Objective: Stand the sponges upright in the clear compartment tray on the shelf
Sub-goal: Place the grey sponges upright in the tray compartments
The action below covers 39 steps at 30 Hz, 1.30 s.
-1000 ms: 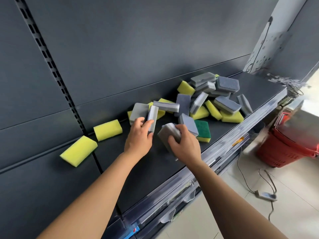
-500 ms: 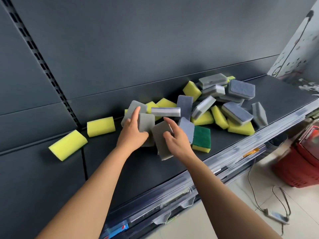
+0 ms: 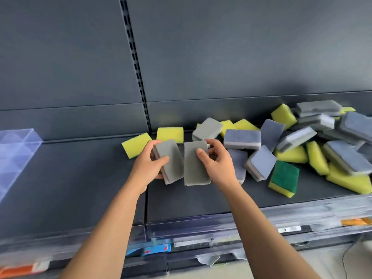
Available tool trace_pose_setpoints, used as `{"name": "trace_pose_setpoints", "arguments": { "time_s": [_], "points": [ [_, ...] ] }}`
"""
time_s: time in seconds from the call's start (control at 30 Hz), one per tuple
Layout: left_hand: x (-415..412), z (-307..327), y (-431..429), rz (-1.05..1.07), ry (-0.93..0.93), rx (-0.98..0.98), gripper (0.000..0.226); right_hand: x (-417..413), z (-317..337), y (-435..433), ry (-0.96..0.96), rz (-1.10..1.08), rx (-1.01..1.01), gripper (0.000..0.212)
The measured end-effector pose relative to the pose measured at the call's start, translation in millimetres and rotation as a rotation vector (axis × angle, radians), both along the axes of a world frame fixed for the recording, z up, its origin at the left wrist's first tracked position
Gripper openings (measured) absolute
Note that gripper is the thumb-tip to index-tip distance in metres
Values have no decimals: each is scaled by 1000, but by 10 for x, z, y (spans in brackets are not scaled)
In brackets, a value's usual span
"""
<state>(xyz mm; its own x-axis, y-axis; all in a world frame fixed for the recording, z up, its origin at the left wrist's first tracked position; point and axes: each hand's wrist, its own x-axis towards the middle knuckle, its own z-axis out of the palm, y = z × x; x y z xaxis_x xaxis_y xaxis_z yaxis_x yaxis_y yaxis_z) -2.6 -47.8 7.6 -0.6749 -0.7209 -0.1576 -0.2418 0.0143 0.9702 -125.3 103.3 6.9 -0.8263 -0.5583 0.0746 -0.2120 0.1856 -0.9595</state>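
My left hand [image 3: 150, 169] grips a grey sponge [image 3: 171, 158] above the dark shelf [image 3: 80, 188]. Right beside it, my right hand [image 3: 216, 164] holds a second grey sponge [image 3: 194, 170] by its upper edge, thumb on its face. Both sponges are lifted side by side, flat faces toward me. A heap of grey, blue-grey and yellow sponges [image 3: 302, 141] lies on the shelf to the right, with a green-and-yellow sponge [image 3: 283, 178] at its front. The clear compartment tray [image 3: 18, 150] stands at the far left of the shelf; I see no sponges in its visible compartments.
Two loose yellow sponges [image 3: 136, 144] lie against the back panel just behind my left hand. A slotted upright [image 3: 138, 77] runs down the back wall. The shelf's front edge carries a clear label strip [image 3: 221, 222].
The view has swung left, bringing the clear tray into sight. Both hands have drawn their grey sponges away from the pile and leftward, holding them side by side.
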Motion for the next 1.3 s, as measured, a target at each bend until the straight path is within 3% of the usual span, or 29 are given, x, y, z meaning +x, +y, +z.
{"name": "trace_pose_setpoints", "arguments": {
  "time_s": [0.53,0.93,1.3],
  "points": [
    [1941,114,-844,181,-16,-148,36,1491,153,-1190,11,213,-45,21],
    [3639,182,-1504,335,-58,-298,37,3015,249,-2154,24,317,-113,6],
    [4372,252,-2199,451,-61,-323,25,3622,396,-3088,27,431,-142,8]
  ]
}}
